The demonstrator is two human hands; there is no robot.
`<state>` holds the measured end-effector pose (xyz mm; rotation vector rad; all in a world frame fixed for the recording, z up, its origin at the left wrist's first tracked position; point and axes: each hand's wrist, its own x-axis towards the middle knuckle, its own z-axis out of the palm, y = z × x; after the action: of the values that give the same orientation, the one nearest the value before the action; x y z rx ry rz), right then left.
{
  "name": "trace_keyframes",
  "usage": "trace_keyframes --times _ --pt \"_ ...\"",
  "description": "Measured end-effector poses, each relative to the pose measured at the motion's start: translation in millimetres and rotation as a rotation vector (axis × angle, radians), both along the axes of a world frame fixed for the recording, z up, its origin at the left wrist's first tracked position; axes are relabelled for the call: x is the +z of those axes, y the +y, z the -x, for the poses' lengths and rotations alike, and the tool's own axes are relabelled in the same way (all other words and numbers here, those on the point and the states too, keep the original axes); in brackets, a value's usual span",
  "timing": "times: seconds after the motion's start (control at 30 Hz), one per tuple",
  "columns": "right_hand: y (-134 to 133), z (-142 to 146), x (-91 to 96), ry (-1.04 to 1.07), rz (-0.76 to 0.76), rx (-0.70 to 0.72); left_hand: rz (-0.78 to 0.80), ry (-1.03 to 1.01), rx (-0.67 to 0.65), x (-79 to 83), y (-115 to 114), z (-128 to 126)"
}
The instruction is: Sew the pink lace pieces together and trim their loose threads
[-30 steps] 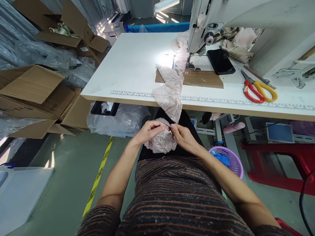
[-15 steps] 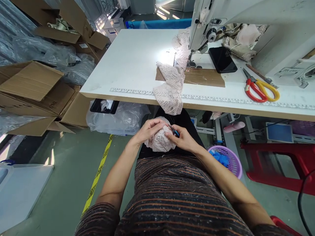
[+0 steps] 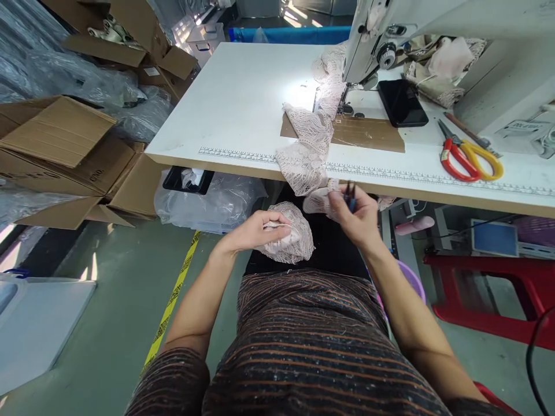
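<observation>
Below the front edge of the sewing table (image 3: 243, 98), what do the two hands have? (PICTURE DESK)

Left hand (image 3: 254, 231) has thumb and fingers closed on a lace bundle (image 3: 297, 242), pale pink, resting on the lap just under that edge. Right hand (image 3: 359, 216), raised almost to the edge, curls around thread snips (image 3: 350, 199) with a blue grip, and its fingertips also pinch the loose end of a lace strip (image 3: 306, 153) spilling off the table top. (PHOTOGRAPHER)

Are bundle and strip joined? (PICTURE DESK)

Cannot tell. They sit near each other under the edge, with dark cloth showing between them. (PHOTOGRAPHER)

How does the lace look to handle? (PICTURE DESK)

My reading is that it is very light, limp and full of holes. It drapes and bunches with no stiffness, likely stretches, and would snag on any point. Safest hold is the denser scalloped border, or a loose gathering in the fist as the left hand has it, never one thread. The snip tips sit close to the mesh, so that is the hazard. (PHOTOGRAPHER)

And on the table itself? (PICTURE DESK)

Sewing machine (image 3: 433, 23) stands at the far right of the top, and the strip runs back under its needle over a brown card (image 3: 373, 133). A black phone (image 3: 402, 103) lies beside the card, and red-and-yellow scissors (image 3: 451, 148) lie toward the front right. Cardboard boxes (image 3: 56, 144) pile up on the floor off the table's left end. (PHOTOGRAPHER)
</observation>
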<state>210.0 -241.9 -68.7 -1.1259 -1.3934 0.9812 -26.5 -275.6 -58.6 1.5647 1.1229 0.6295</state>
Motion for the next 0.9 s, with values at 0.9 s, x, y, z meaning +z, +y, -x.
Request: trace_keyframes --times 0.9 --pt "-18.1 13.1 0.2 -0.093 0.159 0.830 -0.287 -0.136 -0.132 9.5 6.8 16.1"
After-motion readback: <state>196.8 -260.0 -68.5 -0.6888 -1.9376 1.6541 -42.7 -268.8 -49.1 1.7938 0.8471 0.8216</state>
